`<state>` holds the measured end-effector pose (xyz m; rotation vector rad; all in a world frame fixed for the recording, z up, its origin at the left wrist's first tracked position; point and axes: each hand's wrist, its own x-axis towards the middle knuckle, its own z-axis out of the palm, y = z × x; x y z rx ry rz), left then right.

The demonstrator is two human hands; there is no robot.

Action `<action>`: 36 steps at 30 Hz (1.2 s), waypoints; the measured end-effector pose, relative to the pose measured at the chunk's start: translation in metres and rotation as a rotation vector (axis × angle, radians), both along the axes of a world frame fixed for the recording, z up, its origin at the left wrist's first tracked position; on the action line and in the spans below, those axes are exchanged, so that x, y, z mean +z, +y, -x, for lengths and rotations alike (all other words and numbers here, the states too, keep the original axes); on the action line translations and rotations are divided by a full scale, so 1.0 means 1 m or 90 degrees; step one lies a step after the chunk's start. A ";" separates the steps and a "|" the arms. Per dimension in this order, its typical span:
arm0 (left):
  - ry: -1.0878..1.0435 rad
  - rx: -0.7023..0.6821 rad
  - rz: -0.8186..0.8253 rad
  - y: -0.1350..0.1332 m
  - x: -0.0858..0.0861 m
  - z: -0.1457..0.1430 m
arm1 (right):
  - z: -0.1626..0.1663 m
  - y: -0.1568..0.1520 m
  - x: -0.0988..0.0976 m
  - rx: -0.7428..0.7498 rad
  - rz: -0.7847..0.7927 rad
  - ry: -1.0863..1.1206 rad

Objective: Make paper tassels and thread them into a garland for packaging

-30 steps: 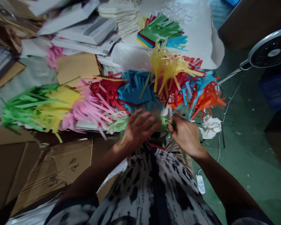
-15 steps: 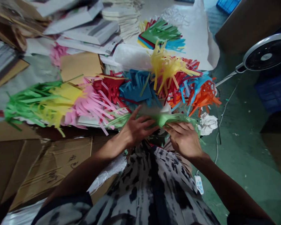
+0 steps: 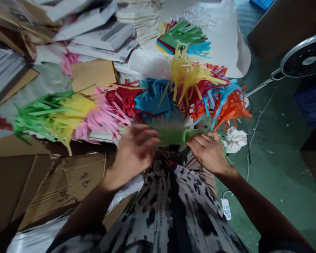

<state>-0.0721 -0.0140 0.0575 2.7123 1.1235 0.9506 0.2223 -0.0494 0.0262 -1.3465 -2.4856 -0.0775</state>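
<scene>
Table [image 3: 52,72] bears multicoloured fringed paper [image 3: 105,114] along near edge; farther back lie tan sheet [image 3: 93,73], white sheet [image 3: 229,45], pale stack [image 3: 138,23].

muted green paper [image 3: 172,136], pink fringe [image 3: 104,114], blue fringe [image 3: 154,98], orange fringe [image 3: 233,109], whitish shirt [image 3: 152,214] with black blotches

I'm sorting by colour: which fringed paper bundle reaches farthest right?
The orange fringed paper bundle; its strips extend past the light blue bundle and all others.
</scene>
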 end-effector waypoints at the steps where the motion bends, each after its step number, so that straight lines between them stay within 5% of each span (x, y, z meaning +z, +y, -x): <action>1: 0.019 -0.068 0.028 -0.004 -0.004 -0.017 | 0.000 0.000 0.000 -0.007 0.003 -0.006; 5: 0.077 -0.088 0.064 -0.008 -0.032 -0.065 | 0.002 -0.001 0.003 -0.053 0.059 0.005; 10: 0.089 -0.059 0.078 -0.002 -0.053 -0.067 | 0.007 -0.001 0.007 -0.043 0.098 0.023; 14: 0.079 -0.044 0.069 0.000 -0.049 -0.054 | 0.003 0.004 0.005 -0.062 0.089 0.038; 26: 0.071 0.150 0.213 0.015 -0.039 -0.042 | 0.002 0.036 0.012 -0.188 0.278 0.072; 36: 0.104 0.176 0.152 0.019 -0.047 -0.046 | 0.009 0.034 0.007 -0.219 0.144 -0.040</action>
